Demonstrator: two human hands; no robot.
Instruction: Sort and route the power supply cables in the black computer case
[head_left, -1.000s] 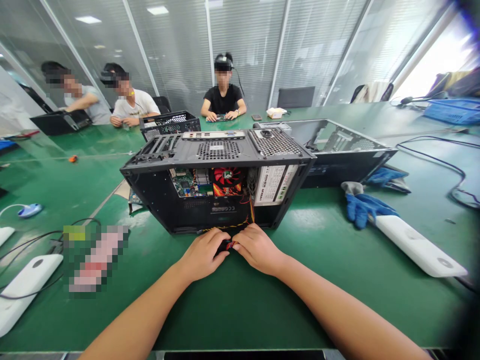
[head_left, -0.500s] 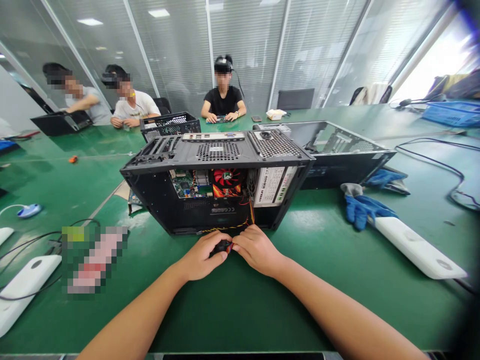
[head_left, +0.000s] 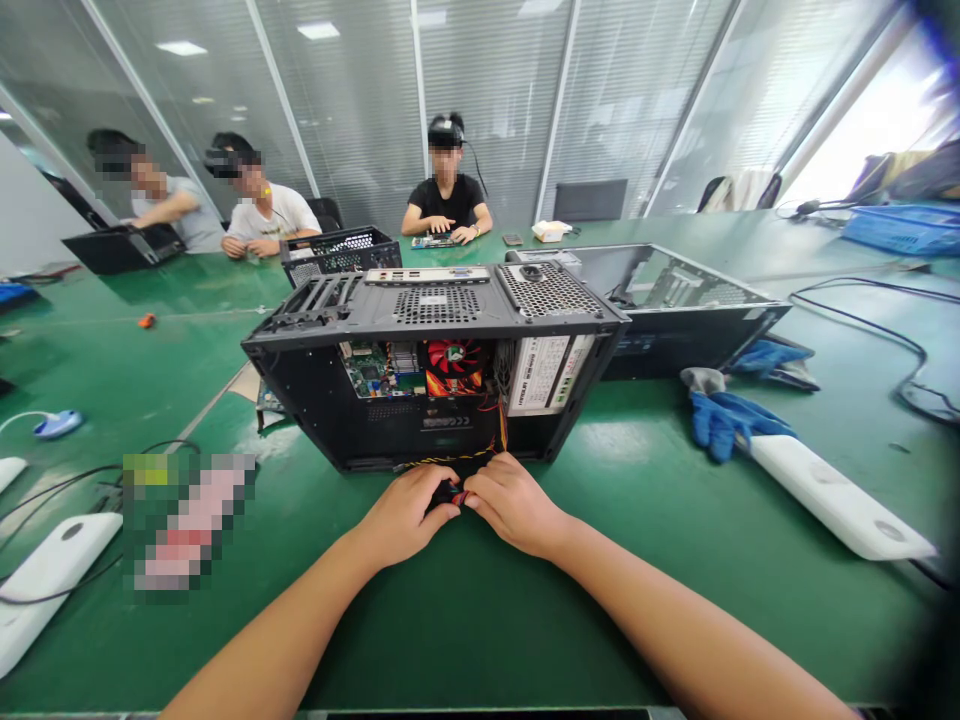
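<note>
An open black computer case [head_left: 435,330] lies on its side on the green table [head_left: 525,620], showing a motherboard, a red fan [head_left: 454,362] and a power supply [head_left: 544,370]. A bundle of yellow, red and black wires [head_left: 491,448] runs out of the case toward me. My left hand [head_left: 405,515] and my right hand [head_left: 510,503] meet just in front of the case. Both are closed on a small black connector [head_left: 448,492] at the end of those wires.
A second open case [head_left: 675,300] lies behind at the right. Blue gloves [head_left: 724,420] and a long white device [head_left: 832,500] rest at the right, white devices and cables [head_left: 52,555] at the left. Three people sit across the table near a black basket [head_left: 337,250].
Both hands stay pressed together on the connector, with only slight finger shifts. The view has tilted a little.
</note>
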